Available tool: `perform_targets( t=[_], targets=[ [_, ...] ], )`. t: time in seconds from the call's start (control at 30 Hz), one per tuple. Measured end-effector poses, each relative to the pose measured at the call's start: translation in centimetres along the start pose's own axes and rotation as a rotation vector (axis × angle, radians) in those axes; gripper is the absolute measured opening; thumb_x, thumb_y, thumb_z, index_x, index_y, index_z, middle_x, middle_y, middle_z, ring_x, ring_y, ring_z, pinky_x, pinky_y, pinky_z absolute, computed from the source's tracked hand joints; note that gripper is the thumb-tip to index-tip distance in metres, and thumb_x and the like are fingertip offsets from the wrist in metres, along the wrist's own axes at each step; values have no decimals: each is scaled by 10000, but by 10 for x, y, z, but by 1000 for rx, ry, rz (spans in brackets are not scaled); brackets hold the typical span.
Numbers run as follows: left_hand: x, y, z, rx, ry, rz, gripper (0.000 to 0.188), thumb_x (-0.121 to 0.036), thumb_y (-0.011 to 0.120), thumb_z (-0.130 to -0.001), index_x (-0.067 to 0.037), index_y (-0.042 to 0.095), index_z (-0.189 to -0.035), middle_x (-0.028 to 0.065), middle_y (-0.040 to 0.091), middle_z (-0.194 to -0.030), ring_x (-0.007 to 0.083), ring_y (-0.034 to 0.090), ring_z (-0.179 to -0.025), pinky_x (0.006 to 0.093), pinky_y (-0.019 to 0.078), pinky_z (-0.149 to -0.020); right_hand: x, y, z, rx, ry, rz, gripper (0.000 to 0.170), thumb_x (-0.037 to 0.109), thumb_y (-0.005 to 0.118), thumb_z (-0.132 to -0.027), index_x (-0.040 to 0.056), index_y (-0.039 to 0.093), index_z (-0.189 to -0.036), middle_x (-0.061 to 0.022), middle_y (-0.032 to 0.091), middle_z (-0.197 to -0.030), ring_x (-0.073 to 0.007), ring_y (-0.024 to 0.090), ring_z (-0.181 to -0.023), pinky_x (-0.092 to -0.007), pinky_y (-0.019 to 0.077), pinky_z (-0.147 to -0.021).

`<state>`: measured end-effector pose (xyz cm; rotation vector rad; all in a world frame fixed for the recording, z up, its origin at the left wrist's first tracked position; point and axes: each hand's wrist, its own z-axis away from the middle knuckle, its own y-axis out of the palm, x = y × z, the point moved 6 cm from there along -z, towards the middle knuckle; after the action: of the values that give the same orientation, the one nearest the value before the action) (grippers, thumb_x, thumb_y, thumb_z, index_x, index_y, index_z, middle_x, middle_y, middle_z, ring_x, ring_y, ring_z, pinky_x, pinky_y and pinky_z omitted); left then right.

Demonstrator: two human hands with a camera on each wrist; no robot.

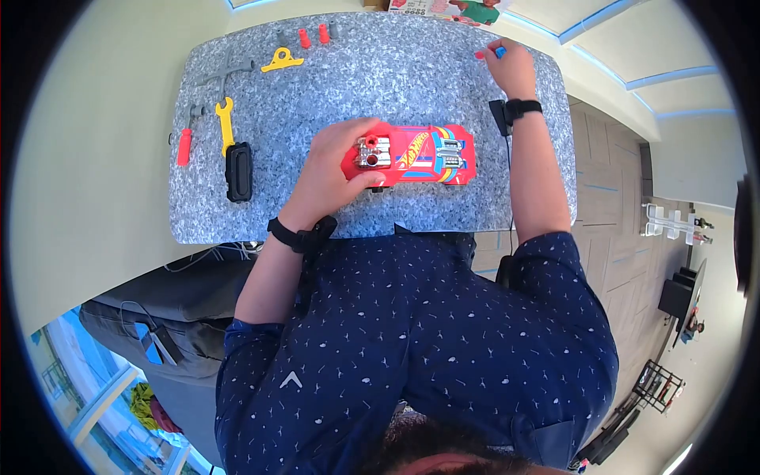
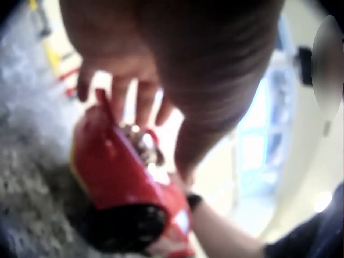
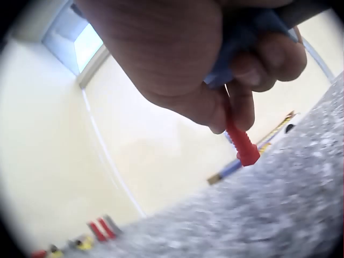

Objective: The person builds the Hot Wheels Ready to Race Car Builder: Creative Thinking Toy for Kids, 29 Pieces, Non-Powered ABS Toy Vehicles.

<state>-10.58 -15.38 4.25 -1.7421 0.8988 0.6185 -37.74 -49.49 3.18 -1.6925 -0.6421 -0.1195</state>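
Observation:
My left hand (image 1: 326, 168) grips one end of a red toy car (image 1: 423, 154), fingers along its far side and thumb on the near side. The car lies on the speckled table; its chrome engine shows between thumb and fingers, and a dark wheel (image 2: 129, 226) faces the left wrist camera. At the far right of the table, my right hand (image 1: 513, 73) pinches a red toy bolt (image 3: 244, 148) between thumb and fingertip, hexagonal head pointing down close over the tabletop. A blue piece (image 3: 220, 70) is tucked in the same hand, mostly hidden by the curled fingers.
A yellow wrench (image 1: 226, 127), a black case-like piece (image 1: 239, 172), a red-handled screwdriver (image 1: 184, 146) and a grey tool (image 1: 226, 74) lie at the left. Behind them are a yellow piece (image 1: 282, 60) and red pegs (image 1: 305, 38). A printed box (image 1: 451, 9) stands beyond the far edge.

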Motion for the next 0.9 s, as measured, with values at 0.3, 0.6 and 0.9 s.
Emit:
perform_targets(
  t=[0.3,0.6,0.9],
  targets=[
    [-3,-23,6,-358,-35,705,379,47,810,-1000,9,769,-1375,187,776,-1382,247,751,-1275,385,591,-1113,191,-34,176,417,-168,-1059,149,125,849,-1028,23,803,-1125,-44,825,-1001,-91,735,-923,-279,573,-823],
    [-6,-7,8,-256,-77,631,395,30,809,-1006,-15,769,-1396,181,823,-1291,247,800,-1146,389,631,-1028,189,-24,206,225,-248,-979,257,254,742,-1134,3,727,-1186,-61,756,-1022,-108,679,-884,-272,537,-778],
    [-15,0,-2,-105,-16,78,442,-88,897,-919,-123,814,-1352,66,851,-1179,230,790,-1043,358,634,-909,207,-74,194,166,-409,-1695,484,354,413,-1244,-50,680,-1266,-150,717,-988,-171,651,-848,-345,539,-802]
  ],
)
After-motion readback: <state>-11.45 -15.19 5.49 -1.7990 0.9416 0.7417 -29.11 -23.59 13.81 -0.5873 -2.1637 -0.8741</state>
